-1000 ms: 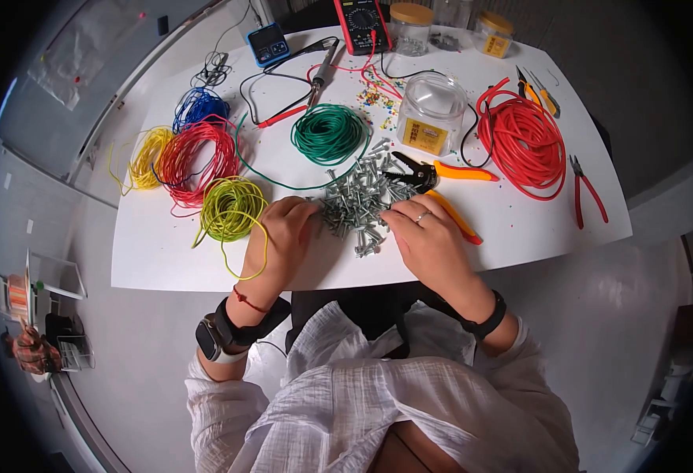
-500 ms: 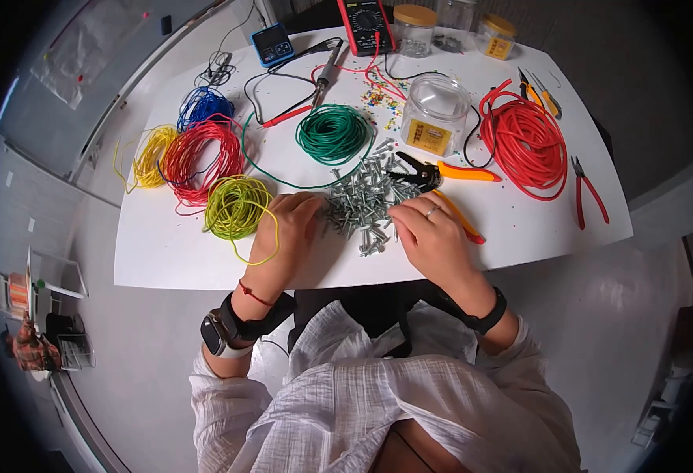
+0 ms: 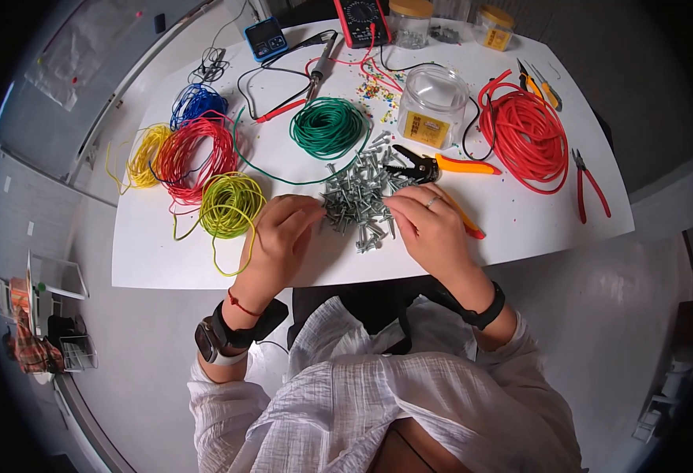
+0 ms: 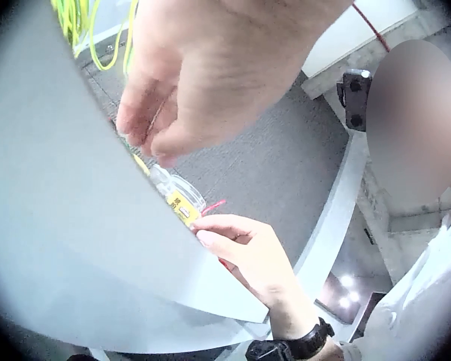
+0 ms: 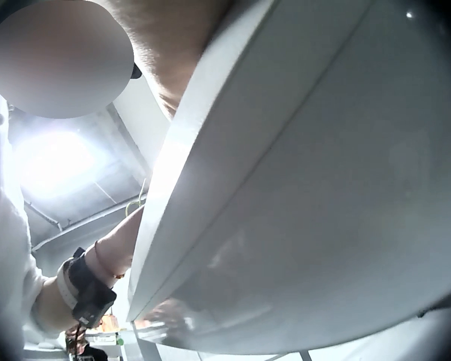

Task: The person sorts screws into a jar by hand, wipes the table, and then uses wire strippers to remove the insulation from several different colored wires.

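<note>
A heap of silvery screws lies on the white table between both hands. My left hand rests at its left edge, fingers loosely bent and fingertips right by the screws. In the left wrist view that left hand shows bent fingers close to the thumb, with no object visible between them. On the heap's right side, my right hand has its fingertips at the outer screws, its fingers relaxed. Wire strippers with orange handles lie just beyond the right hand, one handle partly behind it. The right wrist view shows mostly the table's underside.
Coils of yellow-green wire, red wire and green wire lie left and behind. A clear jar, thick red cable and red-handled pliers stand or lie right. A multimeter and soldering iron are at the back.
The head view shifts slightly. Both hands keep nearly the same places beside the screws, with only small finger movements; the loose yellow-green strand shifts beside the left hand.
</note>
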A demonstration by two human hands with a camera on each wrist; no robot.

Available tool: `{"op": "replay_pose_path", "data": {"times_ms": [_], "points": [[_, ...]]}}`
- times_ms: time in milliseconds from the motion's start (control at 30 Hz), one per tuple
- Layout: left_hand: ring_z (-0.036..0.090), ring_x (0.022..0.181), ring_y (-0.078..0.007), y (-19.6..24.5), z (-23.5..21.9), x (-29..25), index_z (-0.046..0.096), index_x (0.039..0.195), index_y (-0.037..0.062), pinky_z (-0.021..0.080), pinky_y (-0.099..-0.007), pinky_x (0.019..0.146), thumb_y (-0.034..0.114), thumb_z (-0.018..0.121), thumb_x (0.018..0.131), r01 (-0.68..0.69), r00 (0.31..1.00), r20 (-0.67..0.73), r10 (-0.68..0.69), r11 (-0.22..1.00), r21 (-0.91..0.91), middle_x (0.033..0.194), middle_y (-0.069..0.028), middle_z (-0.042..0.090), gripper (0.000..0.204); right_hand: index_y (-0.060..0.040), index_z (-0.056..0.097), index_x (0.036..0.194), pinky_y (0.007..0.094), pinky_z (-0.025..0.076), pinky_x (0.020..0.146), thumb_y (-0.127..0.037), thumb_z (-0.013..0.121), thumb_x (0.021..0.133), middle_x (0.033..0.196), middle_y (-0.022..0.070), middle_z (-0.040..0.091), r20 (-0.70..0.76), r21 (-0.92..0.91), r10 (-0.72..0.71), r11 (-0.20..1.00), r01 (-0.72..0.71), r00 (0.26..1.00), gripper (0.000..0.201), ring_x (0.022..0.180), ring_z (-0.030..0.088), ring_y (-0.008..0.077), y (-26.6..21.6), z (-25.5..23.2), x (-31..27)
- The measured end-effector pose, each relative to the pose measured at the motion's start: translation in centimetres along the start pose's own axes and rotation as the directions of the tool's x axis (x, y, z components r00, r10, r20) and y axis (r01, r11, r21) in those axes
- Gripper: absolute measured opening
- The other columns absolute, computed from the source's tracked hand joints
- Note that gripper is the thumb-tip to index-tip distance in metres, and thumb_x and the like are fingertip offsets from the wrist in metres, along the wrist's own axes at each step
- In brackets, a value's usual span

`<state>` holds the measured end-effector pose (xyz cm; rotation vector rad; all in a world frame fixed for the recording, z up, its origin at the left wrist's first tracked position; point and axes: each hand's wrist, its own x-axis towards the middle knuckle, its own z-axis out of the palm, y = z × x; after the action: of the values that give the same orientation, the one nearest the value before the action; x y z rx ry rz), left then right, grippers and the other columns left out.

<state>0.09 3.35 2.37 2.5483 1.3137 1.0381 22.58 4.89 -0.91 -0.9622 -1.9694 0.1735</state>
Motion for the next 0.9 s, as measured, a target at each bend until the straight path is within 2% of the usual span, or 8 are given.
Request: {"op": "replay_pose_path", "data": {"times_ms": [133,333,400,700,900], "points": [[0.06,0.08,-0.0261,0.8,-0.1,-0.2,0.061,0.086,0.0013,0.047,-0.0327,0.068,-0.011,0.059,0.068,0.006,1.0,-0.002,-0.006,1.0,0.004,0.087,-0.0097,0.062,0.022,-0.0025,0.062,0.084,0.034,0.046,0.069,0.005,0.063,0.068,0.084,0.0079,0.061,-0.001,0.017,0.023,1.0,-0.023,1.0,0.017,0.078,0.057,0.026,0.0,-0.1,-0.2],[0.058,0.079,-0.0289,0.5,0.9,-0.7,0.061,0.088,0.0021,0.048,-0.0358,0.068,-0.007,0.061,0.066,0.031,0.999,-0.022,-0.032,0.999,-0.019,0.087,-0.0107,0.06,0.024,-0.0032,0.062,0.083,0.0335,0.046,0.07,0.004,0.063,0.068,0.085,0.007,0.06,-0.033,0.011,0.024,1.0,-0.024,0.999,0.017,0.079,0.056,0.0249,-0.2,-0.5,0.0],[0.058,0.075,-0.0266,0.8,1.0,-0.6,0.062,0.087,0.0032,0.047,-0.0333,0.066,-0.008,0.061,0.068,0.049,0.998,-0.049,-0.05,0.998,-0.027,0.084,-0.009,0.06,0.022,-0.003,0.06,0.083,0.0356,0.046,0.07,0.002,0.062,0.069,0.085,0.0074,0.058,-0.037,0.008,0.008,1.0,-0.008,0.999,0.015,0.079,0.055,0.0267,-0.1,-0.5,0.0],[0.058,0.078,-0.0273,1.3,0.9,-0.9,0.063,0.088,0.0043,0.047,-0.0346,0.067,-0.005,0.062,0.068,0.104,0.995,-0.006,-0.104,0.994,-0.018,0.086,-0.0094,0.06,0.022,-0.0033,0.06,0.084,0.0359,0.046,0.07,0.003,0.063,0.068,0.086,0.008,0.058,-0.083,0.021,0.024,1.0,-0.023,0.996,0.018,0.079,0.055,0.027,-0.1,-0.5,-0.2],[0.057,0.077,-0.0271,1.0,1.5,-1.7,0.062,0.087,0.0031,0.046,-0.0344,0.066,-0.005,0.063,0.065,0.005,0.995,-0.102,-0.007,1.0,-0.015,0.086,-0.0098,0.059,0.023,-0.0033,0.06,0.086,0.0355,0.046,0.07,0.003,0.064,0.068,0.086,0.0087,0.058,-0.083,0.001,0.026,1.0,-0.026,0.996,0.019,0.079,0.055,0.0276,-0.5,-0.8,-0.1]]}}
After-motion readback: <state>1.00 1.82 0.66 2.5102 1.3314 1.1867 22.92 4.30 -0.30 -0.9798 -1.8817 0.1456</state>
